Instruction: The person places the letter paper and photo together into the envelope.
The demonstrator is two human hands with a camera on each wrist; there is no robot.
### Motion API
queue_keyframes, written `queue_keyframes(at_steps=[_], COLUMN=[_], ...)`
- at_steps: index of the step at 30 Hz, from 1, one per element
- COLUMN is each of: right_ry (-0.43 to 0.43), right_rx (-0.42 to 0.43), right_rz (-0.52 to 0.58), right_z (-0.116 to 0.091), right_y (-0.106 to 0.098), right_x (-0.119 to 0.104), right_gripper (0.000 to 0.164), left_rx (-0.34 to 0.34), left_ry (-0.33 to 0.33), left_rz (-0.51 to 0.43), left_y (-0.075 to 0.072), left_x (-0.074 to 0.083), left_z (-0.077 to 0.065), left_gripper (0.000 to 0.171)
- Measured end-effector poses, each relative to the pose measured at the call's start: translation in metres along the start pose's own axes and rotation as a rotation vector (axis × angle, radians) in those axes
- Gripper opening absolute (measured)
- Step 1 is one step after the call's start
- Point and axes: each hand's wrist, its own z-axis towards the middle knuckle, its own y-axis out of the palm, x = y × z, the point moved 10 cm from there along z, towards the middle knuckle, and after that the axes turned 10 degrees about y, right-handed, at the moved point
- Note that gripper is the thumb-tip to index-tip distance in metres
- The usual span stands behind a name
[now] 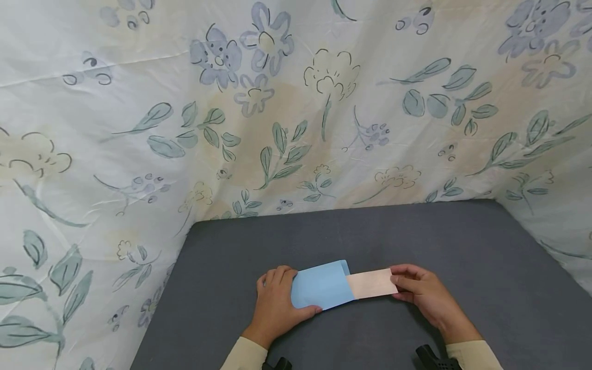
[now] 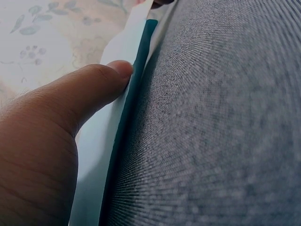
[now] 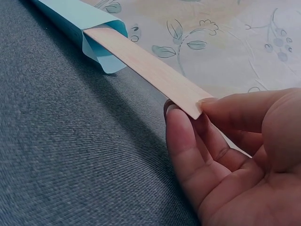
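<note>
A light blue paper envelope (image 1: 321,285) lies over the grey tabletop, its mouth toward the right. My left hand (image 1: 276,303) holds its left end, fingers at the far side and thumb along the near edge; the left wrist view shows that thumb (image 2: 101,84) against the paper. Out of the mouth sticks a pale peach card (image 1: 371,284), its other end hidden inside the envelope. My right hand (image 1: 423,293) pinches the card's outer end between thumb and fingers. In the right wrist view the card (image 3: 150,70) runs into the gaping envelope mouth (image 3: 101,52).
The dark grey cloth-covered table (image 1: 370,236) extends around both hands. A white curtain with printed flowers and leaves (image 1: 287,103) hangs behind it and along its left and right sides. Black wrist devices (image 1: 435,357) show at the bottom, beside cream sleeves (image 1: 474,354).
</note>
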Motion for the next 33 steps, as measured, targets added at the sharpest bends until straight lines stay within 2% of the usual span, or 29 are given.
queue_keyframes(at_steps=[8,21,33], right_ry=[0.021,0.016,0.003], right_rx=[-0.032,-0.026,-0.061], right_rz=[-0.029,-0.031,-0.042], right_z=[-0.0010,0.0002,0.0010], right_y=[0.0048,0.0060,0.0082], right_x=[0.0008,0.0010,0.0028], right_gripper=[0.033,0.029,0.029], left_rx=[-0.008,-0.007,-0.009], left_ry=[0.007,0.039,0.057], left_rz=[-0.006,0.003,0.012], left_y=[0.0010,-0.0004,0.0008], left_x=[-0.0005,0.0024,0.0057], left_z=[0.0007,0.0018,0.0006], left_gripper=[0.091,0.093,0.093])
